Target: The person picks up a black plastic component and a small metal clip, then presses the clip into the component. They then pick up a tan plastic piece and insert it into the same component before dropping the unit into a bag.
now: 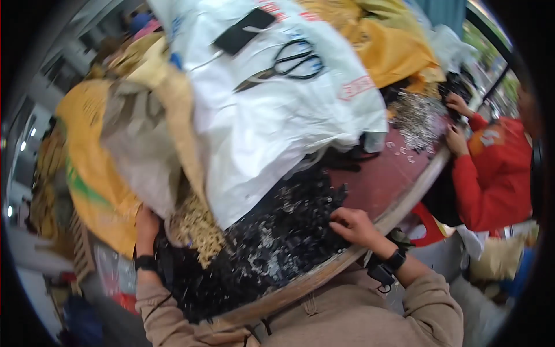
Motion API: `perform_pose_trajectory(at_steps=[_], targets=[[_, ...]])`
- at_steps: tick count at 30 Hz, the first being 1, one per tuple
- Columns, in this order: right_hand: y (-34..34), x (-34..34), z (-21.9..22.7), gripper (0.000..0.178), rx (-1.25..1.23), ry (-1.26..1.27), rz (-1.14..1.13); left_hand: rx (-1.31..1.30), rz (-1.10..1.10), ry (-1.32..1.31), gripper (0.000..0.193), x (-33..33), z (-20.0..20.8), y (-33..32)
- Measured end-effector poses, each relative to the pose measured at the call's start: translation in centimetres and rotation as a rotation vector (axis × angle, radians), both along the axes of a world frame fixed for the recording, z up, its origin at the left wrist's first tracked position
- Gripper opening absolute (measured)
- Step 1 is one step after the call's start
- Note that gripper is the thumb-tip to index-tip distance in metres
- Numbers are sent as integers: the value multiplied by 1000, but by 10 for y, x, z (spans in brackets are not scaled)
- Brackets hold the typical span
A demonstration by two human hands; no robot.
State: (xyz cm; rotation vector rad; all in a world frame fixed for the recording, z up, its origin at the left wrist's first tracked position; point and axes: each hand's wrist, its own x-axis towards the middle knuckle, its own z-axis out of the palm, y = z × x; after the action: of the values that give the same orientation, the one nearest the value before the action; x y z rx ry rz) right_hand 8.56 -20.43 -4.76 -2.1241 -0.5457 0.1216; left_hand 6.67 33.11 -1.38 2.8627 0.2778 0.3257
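A heap of small black pieces, with clear or whitish bits among them, covers the near part of the table. At the right edge of this heap, my right hand has its fingers bent and thumb drawn in to a pinch; whatever it may hold is too small to make out. My left hand is at the lower edge of the yellow woven sack, its fingers hidden there. Beside it, small tan pieces spill from the sack's opening onto the black heap.
On the large white sack lie black-handled scissors and a dark phone with a white cable. Clear and silvery small parts are piled at the far right of the red tabletop. Another person in red sleeves works there.
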Motion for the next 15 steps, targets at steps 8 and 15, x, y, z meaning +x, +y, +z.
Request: perform_pose_trajectory(at_steps=[8,15], targets=[[-8,0,-3,15,-58,-33,-21,-152,-44,102,35,-1,-42,21],[-4,1,-11,16,11,-64,44,-95,-6,161,42,-25,-5,-17]])
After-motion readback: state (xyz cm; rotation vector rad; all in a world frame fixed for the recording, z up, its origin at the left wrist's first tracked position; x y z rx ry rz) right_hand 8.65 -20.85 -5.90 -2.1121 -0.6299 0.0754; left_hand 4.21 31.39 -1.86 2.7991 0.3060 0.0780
